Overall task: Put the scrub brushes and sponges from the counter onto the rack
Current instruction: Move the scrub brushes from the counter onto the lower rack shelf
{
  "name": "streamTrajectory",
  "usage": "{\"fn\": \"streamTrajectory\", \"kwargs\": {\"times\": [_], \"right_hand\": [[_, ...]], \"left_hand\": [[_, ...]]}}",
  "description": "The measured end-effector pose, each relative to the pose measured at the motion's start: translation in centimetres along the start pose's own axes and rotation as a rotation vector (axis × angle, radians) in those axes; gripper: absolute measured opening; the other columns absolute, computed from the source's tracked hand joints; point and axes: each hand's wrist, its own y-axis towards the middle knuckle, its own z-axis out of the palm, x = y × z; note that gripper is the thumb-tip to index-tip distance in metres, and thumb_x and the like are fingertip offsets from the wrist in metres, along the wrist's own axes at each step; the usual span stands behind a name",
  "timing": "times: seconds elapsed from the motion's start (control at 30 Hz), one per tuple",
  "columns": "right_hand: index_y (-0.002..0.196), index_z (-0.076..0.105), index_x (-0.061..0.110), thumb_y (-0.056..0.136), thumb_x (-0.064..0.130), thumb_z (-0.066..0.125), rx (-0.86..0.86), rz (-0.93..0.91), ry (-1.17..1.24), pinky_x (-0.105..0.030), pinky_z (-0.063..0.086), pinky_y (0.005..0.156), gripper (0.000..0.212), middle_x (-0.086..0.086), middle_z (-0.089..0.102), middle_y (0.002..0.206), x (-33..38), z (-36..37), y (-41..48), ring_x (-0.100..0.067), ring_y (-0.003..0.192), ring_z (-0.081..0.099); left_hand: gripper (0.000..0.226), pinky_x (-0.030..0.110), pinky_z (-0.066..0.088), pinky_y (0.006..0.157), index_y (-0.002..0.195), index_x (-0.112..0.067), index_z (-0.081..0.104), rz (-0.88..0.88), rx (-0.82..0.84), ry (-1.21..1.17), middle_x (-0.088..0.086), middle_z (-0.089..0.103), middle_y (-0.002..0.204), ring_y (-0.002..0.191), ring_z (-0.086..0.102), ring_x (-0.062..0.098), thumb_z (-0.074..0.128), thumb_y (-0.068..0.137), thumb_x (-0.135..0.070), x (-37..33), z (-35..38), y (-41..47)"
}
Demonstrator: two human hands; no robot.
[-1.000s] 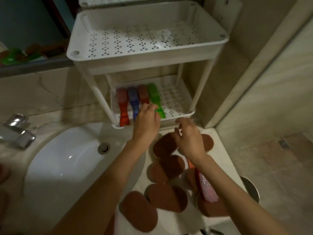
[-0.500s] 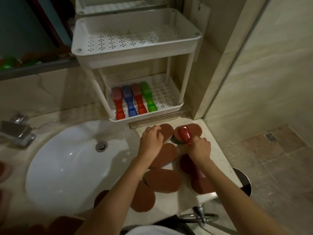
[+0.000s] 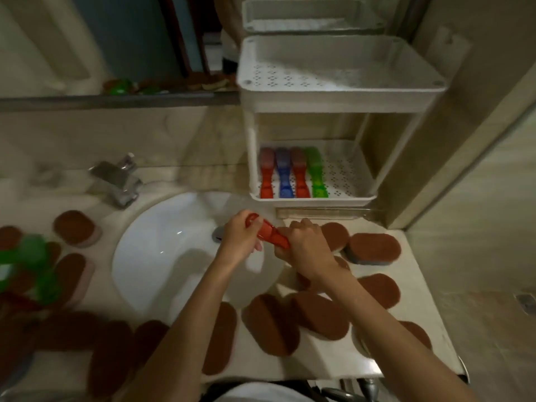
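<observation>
a red brush (image 3: 268, 234) is held by both hands over the right edge of the sink (image 3: 174, 256), just in front of the rack (image 3: 313, 201). the left hand (image 3: 242, 237) is closed round its handle end, the rounded red tip poking up past the fingers. the right hand (image 3: 307, 245) is closed on the other end, which is hidden under the palm. the brush lies tilted, handle end higher and to the left.

on the rack's bottom shelf four brushes lie side by side, handles toward the front: a red one (image 3: 266, 175), a blue one (image 3: 283, 177), another red one (image 3: 300, 175) and a green one (image 3: 316, 175). the right part of that shelf is bare. the middle shelf (image 3: 339, 79) above holds nothing that can be seen; a third shelf (image 3: 313, 15) shows at the top.

brown oval sponges are scattered over the counter (image 3: 417, 314): one with a grey base (image 3: 374, 248) right of the right hand, one (image 3: 335, 236) just behind that hand, more near the front edge, and one (image 3: 75, 227) left of the sink. far left a green thing (image 3: 34, 256) is too blurred to name. a tap (image 3: 119, 181) stands behind the sink.
</observation>
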Motion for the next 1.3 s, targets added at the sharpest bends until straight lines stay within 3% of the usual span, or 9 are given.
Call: {"fn": "streamTrajectory", "kwargs": {"times": [0.1, 0.2, 0.4, 0.53, 0.63, 0.77, 0.9, 1.1, 1.3], "right_hand": [[0.108, 0.067, 0.011, 0.077, 0.025, 0.065, -0.118, -0.117, -0.053, -0.038, 0.047, 0.086, 0.034, -0.014, 0.064, 0.102, 4.1, 1.9, 1.6, -0.033, 0.1, 0.058], [0.08, 0.07, 0.008, 0.074, 0.024, 0.057, -0.356, -0.143, 0.29, -0.03, 0.047, 0.073, 0.021, -0.01, 0.066, 0.079, 9.0, 4.7, 2.4, -0.027, 0.075, 0.062], [0.103, 0.066, -0.002, 0.09, 0.03, 0.052, 0.516, 0.339, 0.955, -0.031, 0.045, 0.068, 0.038, -0.015, 0.067, 0.094, 18.1, 7.3, 4.1, -0.017, 0.071, 0.052], [0.081, 0.062, 0.005, 0.087, 0.014, 0.052, 0.592, 0.373, 1.104, -0.023, 0.034, 0.057, 0.014, -0.003, 0.058, 0.075, 23.2, 9.1, 5.3, -0.012, 0.065, 0.045], [0.063, 0.05, 0.007, 0.086, 0.0, 0.048, 0.599, 0.42, 1.093, -0.022, 0.028, 0.046, 0.024, -0.007, 0.049, 0.065, 25.4, 10.3, 6.4, -0.014, 0.054, 0.04], [0.066, 0.048, 0.006, 0.086, -0.002, 0.045, 0.56, 0.4, 0.964, -0.023, 0.027, 0.042, 0.021, -0.025, 0.055, 0.087, 27.5, 11.3, 8.1, -0.019, 0.051, 0.038], [0.068, 0.051, 0.003, 0.086, -0.002, 0.045, 0.518, 0.394, 0.83, -0.026, 0.033, 0.048, 0.019, -0.02, 0.053, 0.084, 28.5, 12.1, 10.2, -0.02, 0.053, 0.042], [0.087, 0.053, 0.0, 0.089, 0.001, 0.046, 0.465, 0.425, 0.783, -0.024, 0.038, 0.054, 0.007, -0.018, 0.056, 0.086, 28.8, 13.5, 12.5, -0.019, 0.062, 0.048], [0.07, 0.05, 0.009, 0.092, 0.005, 0.046, 0.423, 0.461, 0.78, -0.02, 0.039, 0.054, 0.022, -0.005, 0.049, 0.067, 28.8, 14.0, 13.5, -0.013, 0.059, 0.046]], "left_hand": [[0.014, 0.022, 0.045, 0.05, 0.094, -0.008, 0.053, -0.156, -0.208, -0.123, 0.004, 0.057, 0.06, 0.043, 0.056, 0.01, 0.041, 0.097, -0.014, 3.2, -4.4, -0.9], [0.017, 0.028, 0.049, 0.056, 0.097, -0.005, 0.054, -0.312, -0.473, -0.333, 0.004, 0.058, 0.062, 0.05, 0.058, 0.018, 0.037, 0.094, -0.006, 6.7, -8.7, -2.3], [0.031, 0.02, 0.045, 0.048, 0.1, 0.003, 0.062, -0.346, -0.672, -0.396, 0.006, 0.055, 0.058, 0.05, 0.052, 0.014, 0.034, 0.088, 0.007, 11.4, -13.7, -5.7], [0.027, 0.008, 0.037, 0.038, 0.098, 0.011, 0.062, -0.341, -0.647, -0.427, 0.006, 0.053, 0.057, 0.036, 0.05, -0.001, 0.037, 0.088, 0.007, 14.0, -14.9, -7.6], [0.014, 0.02, 0.048, 0.051, 0.097, 0.003, 0.058, -0.326, -0.597, -0.484, 0.008, 0.059, 0.067, 0.052, 0.057, 0.008, 0.046, 0.092, 0.0, 14.8, -15.9, -8.6], [0.012, 0.043, 0.053, 0.088, 0.09, -0.015, 0.058, -0.436, -0.646, -0.435, 0.009, 0.064, 0.093, 0.094, 0.064, 0.028, 0.048, 0.094, -0.019, 17.3, -20.0, -7.7], [0.014, 0.035, 0.046, 0.075, 0.083, -0.003, 0.06, -0.499, -0.674, -0.181, 0.022, 0.064, 0.094, 0.097, 0.062, 0.035, 0.048, 0.088, -0.009, 19.7, -24.9, -3.7], [0.062, 0.046, 0.035, 0.105, 0.134, 0.001, 0.04, -0.699, -0.598, 0.133, 0.023, 0.041, 0.14, 0.131, 0.04, 0.039, 0.065, 0.084, -0.027, 22.8, -28.3, 2.0], [0.059, 0.046, 0.043, 0.098, 0.126, 0.002, 0.048, -0.707, -0.634, 0.128, 0.022, 0.053, 0.132, 0.124, 0.05, 0.039, 0.072, 0.079, -0.022, 24.5, -28.8, 4.2]]}}
